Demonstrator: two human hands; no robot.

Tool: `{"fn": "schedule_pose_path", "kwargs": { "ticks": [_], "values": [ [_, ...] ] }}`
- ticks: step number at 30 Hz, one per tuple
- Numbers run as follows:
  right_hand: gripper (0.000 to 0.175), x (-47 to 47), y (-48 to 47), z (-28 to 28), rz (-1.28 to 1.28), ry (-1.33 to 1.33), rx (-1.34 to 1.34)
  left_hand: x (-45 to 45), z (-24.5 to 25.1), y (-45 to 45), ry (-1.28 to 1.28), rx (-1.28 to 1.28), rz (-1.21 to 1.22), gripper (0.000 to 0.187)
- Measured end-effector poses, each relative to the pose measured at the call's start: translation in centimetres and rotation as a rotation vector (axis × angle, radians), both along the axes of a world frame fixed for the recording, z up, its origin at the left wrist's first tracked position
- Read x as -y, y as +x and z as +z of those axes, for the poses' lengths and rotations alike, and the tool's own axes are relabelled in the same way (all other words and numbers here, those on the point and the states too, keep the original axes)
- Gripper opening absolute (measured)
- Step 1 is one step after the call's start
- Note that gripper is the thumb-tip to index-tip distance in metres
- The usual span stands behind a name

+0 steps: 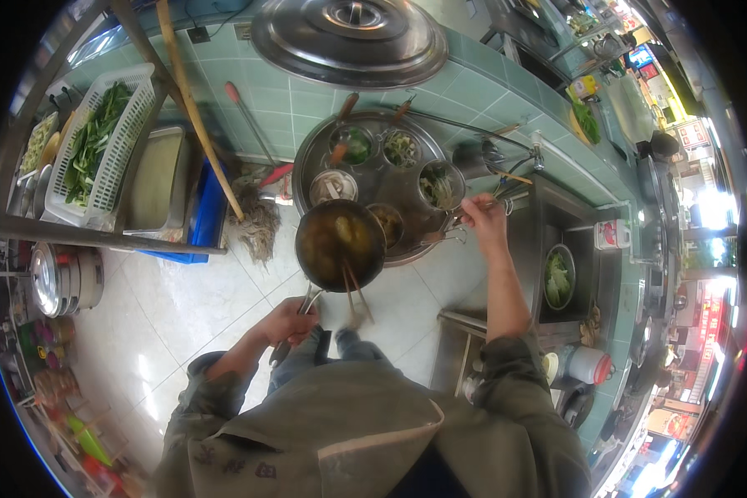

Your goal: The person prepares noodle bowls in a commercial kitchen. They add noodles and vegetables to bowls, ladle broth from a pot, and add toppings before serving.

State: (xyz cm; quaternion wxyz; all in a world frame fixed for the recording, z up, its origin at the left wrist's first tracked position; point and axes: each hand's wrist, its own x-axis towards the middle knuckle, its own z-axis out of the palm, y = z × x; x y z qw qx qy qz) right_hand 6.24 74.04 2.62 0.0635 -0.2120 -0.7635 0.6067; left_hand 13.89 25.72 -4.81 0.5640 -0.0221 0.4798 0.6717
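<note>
My left hand [292, 322] grips the handle of a dark pan [324, 249]. Brownish liquid and a pale yellowish piece lie inside the pan, and a pair of chopsticks [352, 286] leans over its near rim. To the right, my right hand [487, 215] closes around the handle of a strainer basket [441, 185] holding pale strands and greens. That basket is at the right side of a large round metal cooker [404, 221]. More baskets sit in the cooker, one with green leaves [356, 146], another with sprouts [401, 149], a third with white pieces [333, 187].
A large metal lid [352, 37] rests at the tiled wall. A mop [255, 224] stands left of the cooker, beside a rack with a white basket of greens [99, 143]. On the right, a metal sink [588, 274] contains a bowl of lettuce [558, 280].
</note>
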Motion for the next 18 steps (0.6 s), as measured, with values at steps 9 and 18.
{"fn": "schedule_pose_path", "kwargs": {
  "ticks": [9,18],
  "values": [
    [0.017,0.6,0.5,1.0,-0.005,0.100,-0.036,-2.7,-2.1,-1.2,-0.032,0.101,0.041,0.013],
    [0.027,-1.4,-0.5,1.4,0.056,0.145,0.077,-4.9,-0.6,-1.1,-0.055,0.113,0.132,0.014]
  ]
}}
